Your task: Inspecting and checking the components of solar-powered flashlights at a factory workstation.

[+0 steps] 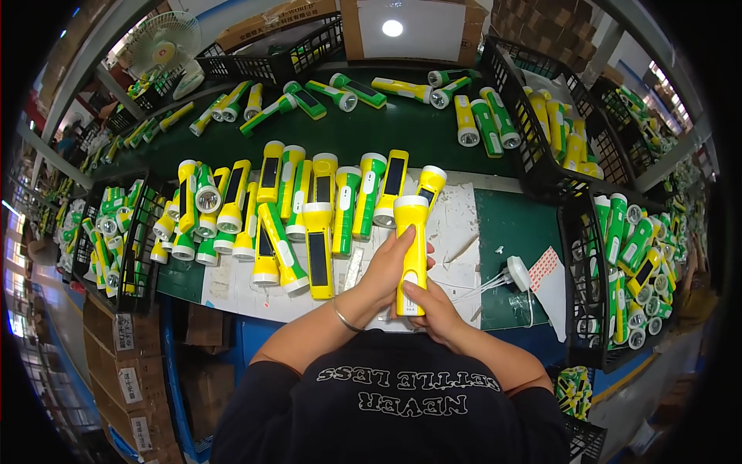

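Observation:
A yellow flashlight (413,251) with a white head points away from me, held over the near edge of the bench. Around its left side wrap the fingers of my left hand (384,269), which is closed on it. My right hand (437,311) is closed about the lower end, its thumb lying on the body near the switch. Just beyond, several yellow and green flashlights stand or lean in a cluster; one yellow flashlight (318,251) with a dark solar panel is closest to my left hand. A bright round spot of light (393,29) shows on a white panel at the back.
Black crates of flashlights stand left (139,240) and right (583,286), with another crate (533,116) behind on the right. Loose flashlights lie across the green bench top (309,139). A white plug with cables (516,274) and a red-dotted sheet (547,282) lie to the right.

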A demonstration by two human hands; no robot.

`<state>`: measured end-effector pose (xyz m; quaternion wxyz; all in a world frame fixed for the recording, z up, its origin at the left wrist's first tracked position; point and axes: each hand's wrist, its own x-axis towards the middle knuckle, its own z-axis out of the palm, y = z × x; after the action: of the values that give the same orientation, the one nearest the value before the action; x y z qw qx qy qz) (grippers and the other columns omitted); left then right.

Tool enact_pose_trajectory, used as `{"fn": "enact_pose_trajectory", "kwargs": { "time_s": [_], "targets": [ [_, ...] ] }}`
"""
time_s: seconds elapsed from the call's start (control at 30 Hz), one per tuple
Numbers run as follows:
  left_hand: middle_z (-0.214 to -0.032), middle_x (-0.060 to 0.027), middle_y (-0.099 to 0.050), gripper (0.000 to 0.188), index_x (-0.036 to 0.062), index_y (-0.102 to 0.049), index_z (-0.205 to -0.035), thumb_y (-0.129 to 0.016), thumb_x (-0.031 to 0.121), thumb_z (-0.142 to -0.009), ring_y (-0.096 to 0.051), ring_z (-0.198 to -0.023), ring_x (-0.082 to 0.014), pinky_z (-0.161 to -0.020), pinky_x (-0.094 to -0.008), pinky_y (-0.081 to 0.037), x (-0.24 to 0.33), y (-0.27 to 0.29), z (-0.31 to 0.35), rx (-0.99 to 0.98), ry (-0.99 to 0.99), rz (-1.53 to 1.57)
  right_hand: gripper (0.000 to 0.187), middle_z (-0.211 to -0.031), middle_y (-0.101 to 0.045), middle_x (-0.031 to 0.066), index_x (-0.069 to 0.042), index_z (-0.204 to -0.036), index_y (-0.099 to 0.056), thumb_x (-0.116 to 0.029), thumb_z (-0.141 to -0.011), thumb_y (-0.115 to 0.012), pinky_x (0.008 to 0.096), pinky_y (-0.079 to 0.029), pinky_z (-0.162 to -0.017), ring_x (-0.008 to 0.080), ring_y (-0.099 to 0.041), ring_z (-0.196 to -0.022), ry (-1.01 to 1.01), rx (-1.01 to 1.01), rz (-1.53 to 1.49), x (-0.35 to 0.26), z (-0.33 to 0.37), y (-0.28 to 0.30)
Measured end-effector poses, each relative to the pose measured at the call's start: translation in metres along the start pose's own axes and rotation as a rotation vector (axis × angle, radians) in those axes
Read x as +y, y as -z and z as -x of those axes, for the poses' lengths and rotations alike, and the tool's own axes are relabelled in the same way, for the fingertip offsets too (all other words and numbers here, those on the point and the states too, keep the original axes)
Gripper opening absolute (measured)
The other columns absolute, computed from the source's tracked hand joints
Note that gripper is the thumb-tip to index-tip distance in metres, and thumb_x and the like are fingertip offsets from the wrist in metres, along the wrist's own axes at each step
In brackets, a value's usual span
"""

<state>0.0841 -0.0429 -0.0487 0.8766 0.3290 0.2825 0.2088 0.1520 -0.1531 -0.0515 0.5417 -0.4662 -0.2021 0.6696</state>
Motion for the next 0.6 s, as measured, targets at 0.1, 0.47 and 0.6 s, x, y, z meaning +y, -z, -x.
{"fn": "enact_pose_trajectory", "kwargs": {
  "time_s": [0.1,0.47,0.6],
  "targets": [
    [-0.087,-0.0116,-0.056,0.036,0.0030,-0.042,-0.110,-0.045,0.034,-0.093,-0.057,-0.074,-0.0188,-0.064,-0.0289,-0.049,-0.002,0.001,0.000,0.008,0.017,-0.007,0.031,-0.071,-0.059,0.0076,-0.009,-0.108,-0.042,-0.034,-0.090,-0.049,0.0194,-0.020,-0.036,0.0046,-0.032,-0.038,-0.004,-0.018,-0.023,0.001,0.001,-0.001],
    [-0.091,-0.0105,-0.053,0.030,0.0053,-0.041,-0.109,-0.047,0.030,-0.092,-0.056,-0.075,-0.0185,-0.065,-0.0372,-0.054,0.017,0.007,-0.006,-0.022,0.011,0.046,0.026,-0.069,-0.056,0.0085,-0.006,-0.089,-0.046,-0.028,-0.095,-0.033,0.0262,-0.035,-0.046,0.0139,-0.044,-0.049,0.364,0.274,0.570,-0.021,0.004,0.050],
    [-0.092,-0.0097,-0.053,0.029,0.0054,-0.040,-0.109,-0.046,0.028,-0.092,-0.056,-0.075,-0.0172,-0.065,-0.0345,-0.053,0.026,0.000,0.002,-0.050,-0.042,-0.064,0.010,-0.074,-0.056,0.0086,-0.007,-0.086,-0.051,-0.017,-0.084,-0.053,0.0353,-0.043,-0.050,0.0302,-0.055,-0.056,0.737,0.424,1.276,-0.064,0.022,0.014]
  ]
}}
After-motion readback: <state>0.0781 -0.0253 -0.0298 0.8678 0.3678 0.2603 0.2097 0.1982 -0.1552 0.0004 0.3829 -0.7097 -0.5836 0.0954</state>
